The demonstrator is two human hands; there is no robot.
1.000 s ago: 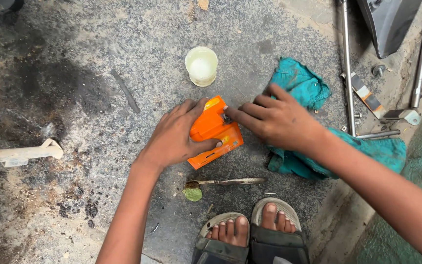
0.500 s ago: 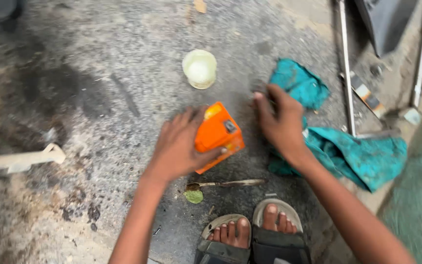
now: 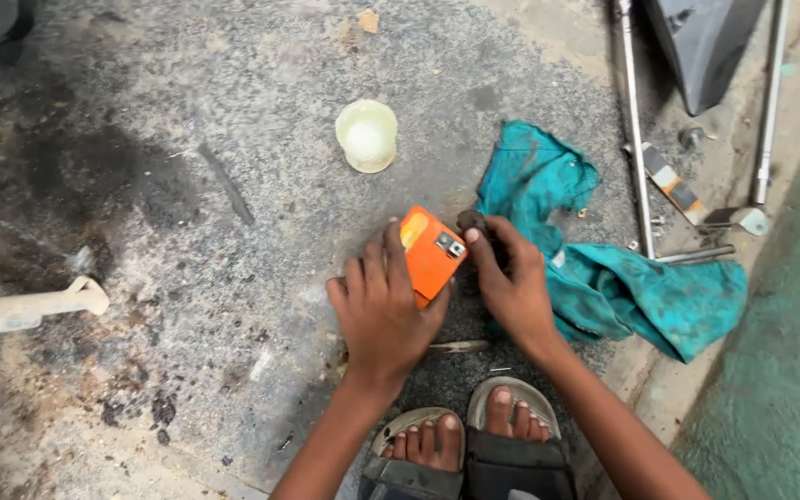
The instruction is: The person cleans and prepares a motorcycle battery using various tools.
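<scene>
An orange box-shaped block (image 3: 430, 250) with a small metal fitting on its face rests on the stained concrete ground. My left hand (image 3: 381, 315) lies over its near side and grips it. My right hand (image 3: 511, 278) is just to its right, fingers pinched on a small dark piece (image 3: 470, 220) held against the block's upper right corner. A teal rag (image 3: 604, 268) lies crumpled under and beyond my right hand. My sandalled feet (image 3: 465, 444) are at the bottom edge.
A pale round cup (image 3: 367, 135) stands beyond the block. A thin brush or stick (image 3: 460, 346) lies partly under my left wrist. Metal rods (image 3: 630, 120) and small parts lie at the right, with a dark metal object (image 3: 696, 46) beside them. A cream plastic piece (image 3: 30, 306) lies at left.
Both hands and the orange block have shifted nearer to my feet. My right hand left the rag and now pinches a small dark piece at the block's corner.
</scene>
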